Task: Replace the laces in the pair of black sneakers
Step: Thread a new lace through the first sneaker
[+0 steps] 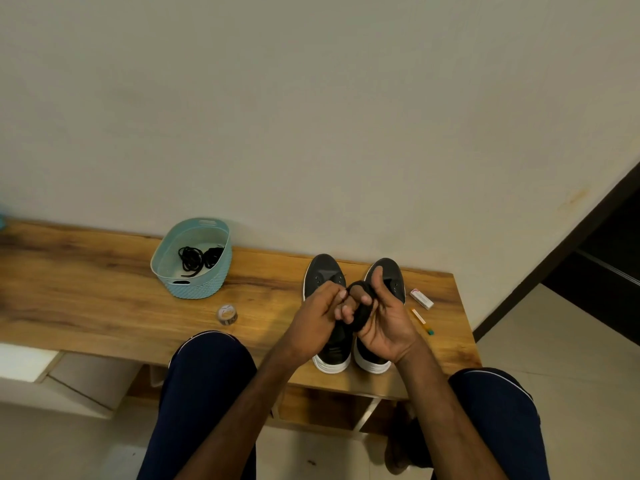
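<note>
Two black sneakers with white soles stand side by side on the wooden table, the left sneaker (323,275) and the right sneaker (393,277), toes pointing away from me; their eyelets look bare. Above them my right hand (384,320) holds a bundled black lace (362,306) wound round its fingers. My left hand (320,315) pinches the bundle from the left. More black laces (197,258) lie coiled inside a light-blue basket (194,285) at the back left.
A small roll of clear tape (227,314) sits left of the sneakers. Right of them lie a small white box (421,298) and a thin orange-and-white stick with a green tip (421,321). The table (86,299) ends just beyond these. My knees are below the front edge.
</note>
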Action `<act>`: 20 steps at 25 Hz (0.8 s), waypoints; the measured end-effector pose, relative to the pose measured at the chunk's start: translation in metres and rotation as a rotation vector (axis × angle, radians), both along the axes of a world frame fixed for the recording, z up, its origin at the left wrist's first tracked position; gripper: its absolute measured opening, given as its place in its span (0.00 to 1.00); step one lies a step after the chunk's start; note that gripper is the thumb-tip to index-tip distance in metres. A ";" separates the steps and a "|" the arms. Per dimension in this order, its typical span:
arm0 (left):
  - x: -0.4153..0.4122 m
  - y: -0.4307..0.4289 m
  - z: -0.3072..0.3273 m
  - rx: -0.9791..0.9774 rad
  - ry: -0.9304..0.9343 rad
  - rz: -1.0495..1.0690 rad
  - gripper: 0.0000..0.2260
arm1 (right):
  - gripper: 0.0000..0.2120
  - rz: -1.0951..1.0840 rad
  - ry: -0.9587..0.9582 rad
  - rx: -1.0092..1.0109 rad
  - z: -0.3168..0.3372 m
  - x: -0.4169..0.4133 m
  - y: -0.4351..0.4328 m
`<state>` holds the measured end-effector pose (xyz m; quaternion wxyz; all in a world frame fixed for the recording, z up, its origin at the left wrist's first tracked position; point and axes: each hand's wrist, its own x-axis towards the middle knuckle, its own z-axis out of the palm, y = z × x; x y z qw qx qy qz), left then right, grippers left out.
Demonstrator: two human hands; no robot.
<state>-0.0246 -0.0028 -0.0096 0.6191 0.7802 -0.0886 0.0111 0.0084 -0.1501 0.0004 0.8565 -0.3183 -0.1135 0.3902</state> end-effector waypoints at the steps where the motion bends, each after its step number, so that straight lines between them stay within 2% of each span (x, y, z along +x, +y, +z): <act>1: -0.002 -0.003 0.002 -0.102 0.065 0.002 0.11 | 0.28 0.042 0.004 0.043 0.001 0.002 0.000; 3: -0.005 -0.009 0.009 -0.232 0.207 0.033 0.12 | 0.23 0.068 -0.021 0.053 0.000 0.004 -0.002; 7: -0.008 -0.009 0.011 -0.259 0.304 -0.099 0.15 | 0.23 0.032 -0.091 -0.113 -0.004 0.006 -0.010; 9: -0.008 -0.010 0.009 -0.238 0.298 -0.140 0.15 | 0.24 -0.043 -0.135 -0.222 -0.005 0.006 -0.010; 12: -0.005 -0.015 0.006 -0.190 0.293 -0.054 0.16 | 0.28 -0.237 -0.118 -0.389 -0.004 0.001 -0.002; 16: 0.001 -0.016 0.000 0.014 0.255 0.023 0.18 | 0.31 -0.451 -0.006 -0.503 -0.007 0.000 0.011; 18: 0.001 -0.017 0.002 0.034 0.254 0.021 0.17 | 0.31 -0.443 0.053 -0.459 -0.008 0.002 0.008; 20: 0.000 -0.016 0.006 -0.047 0.259 0.026 0.15 | 0.28 -0.274 0.120 -0.237 -0.008 0.005 -0.001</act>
